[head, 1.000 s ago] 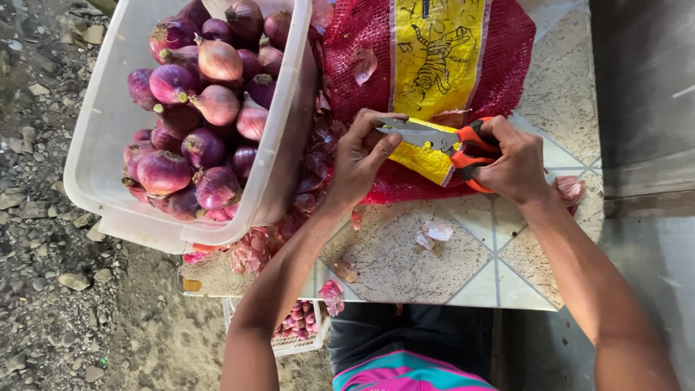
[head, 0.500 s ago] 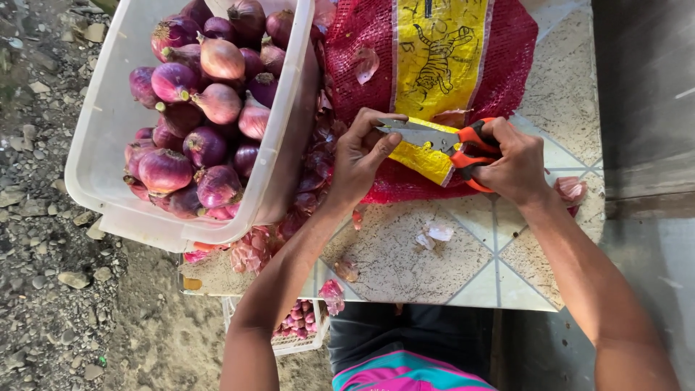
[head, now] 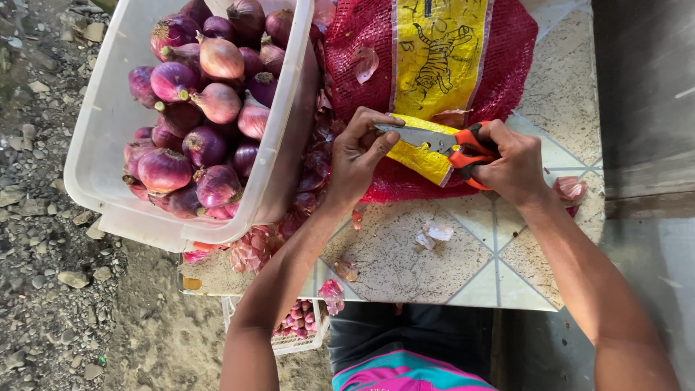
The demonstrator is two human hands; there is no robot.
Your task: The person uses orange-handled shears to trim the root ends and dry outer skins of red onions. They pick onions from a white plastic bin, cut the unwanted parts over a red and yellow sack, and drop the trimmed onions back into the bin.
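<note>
Between the earlier views and this one nothing shifted: my right hand (head: 510,163) kept its grip closed on the orange-handled scissors (head: 441,141), my left hand (head: 358,152) pinching the red mesh sack (head: 376,51) at the table's (head: 405,253) far edge, cut unfinished.

Tiled tabletop (head: 405,261), gravel ground (head: 43,289), grey wall (head: 644,108), daylight
</note>
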